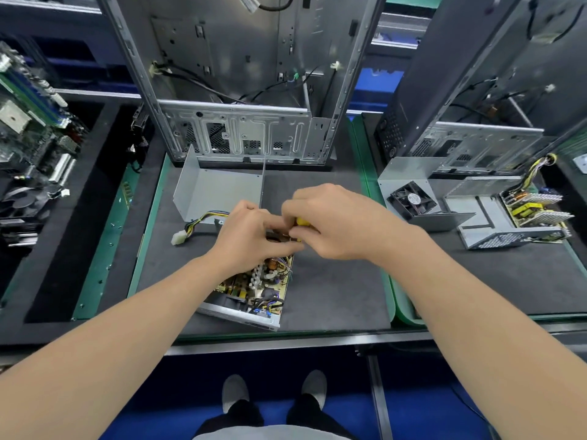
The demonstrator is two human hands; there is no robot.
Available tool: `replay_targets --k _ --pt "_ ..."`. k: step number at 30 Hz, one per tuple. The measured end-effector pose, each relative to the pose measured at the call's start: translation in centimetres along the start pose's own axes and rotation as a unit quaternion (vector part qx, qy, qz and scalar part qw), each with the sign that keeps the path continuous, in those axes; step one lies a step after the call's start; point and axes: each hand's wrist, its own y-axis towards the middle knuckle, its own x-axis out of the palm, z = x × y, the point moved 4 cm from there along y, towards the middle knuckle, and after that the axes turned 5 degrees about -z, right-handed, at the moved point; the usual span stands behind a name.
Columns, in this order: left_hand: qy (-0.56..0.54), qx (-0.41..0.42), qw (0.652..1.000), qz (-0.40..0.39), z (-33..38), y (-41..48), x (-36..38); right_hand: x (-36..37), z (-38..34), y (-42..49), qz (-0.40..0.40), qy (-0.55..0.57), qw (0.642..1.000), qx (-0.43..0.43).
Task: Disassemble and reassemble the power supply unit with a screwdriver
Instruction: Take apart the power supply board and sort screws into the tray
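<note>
Fingers [297,203] of your right hand [333,223] curl round the yellow-handled screwdriver [302,222], just above the frame's centre. Your left hand [247,239] meets it, index finger and thumb bent towards the tool; whether they pinch anything, you cannot tell. Under both hands lies the opened grey metal power supply unit [251,300] on the dark grey foam mat [333,287]: a yellowish circuit board crowded with a copper coil, dark capacitors and blue wires, in a shallow tray. Its yellow-and-black cable bundle with a white plug [178,238] trails left. The round label on the black fan [413,200] at the right is too small to read.
</note>
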Motion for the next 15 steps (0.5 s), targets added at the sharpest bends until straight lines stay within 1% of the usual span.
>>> replay_targets --k 2,4,6,8,10,11,12,14,15 --pt "-0.004 0.004 1.0 0.0 -0.1 -0.1 0.1 0.0 0.1 0.4 0.001 -0.012 0.999 0.039" --pt "0.0 -0.011 1.0 -0.002 -0.5 0.1 0.3 0.3 0.5 0.9 0.024 -0.037 0.993 0.11" --pt "0.013 -0.036 0.999 -0.002 -0.8 0.2 0.4 0.6 0.7 1.1 0.053 -0.036 0.983 0.173" --pt "0.014 -0.054 0.998 0.01 -0.9 0.3 0.4 0.7 0.5 1.2 0.08 -0.068 0.975 0.197" --pt "0.002 -0.046 0.999 0.02 -1.0 0.3 0.4 0.5 0.2 0.9 0.098 -0.083 0.975 0.181" --pt "-0.001 -0.035 0.999 0.022 -1.0 0.2 0.4 0.3 0.2 0.5 0.098 -0.073 0.981 0.154" --pt "-0.004 -0.022 1.0 0.02 -0.9 0.2 0.4 0.2 0.2 0.2 0.082 -0.053 0.989 0.107" --pt "-0.003 -0.002 1.0 0.018 -0.6 0.2 0.3 0.0 0.1 -0.4 0.012 -0.026 0.999 0.015" --pt "0.001 0.003 1.0 0.02 -0.5 0.1 0.3 0.1 0.1 -0.4 -0.017 -0.028 0.999 0.007"
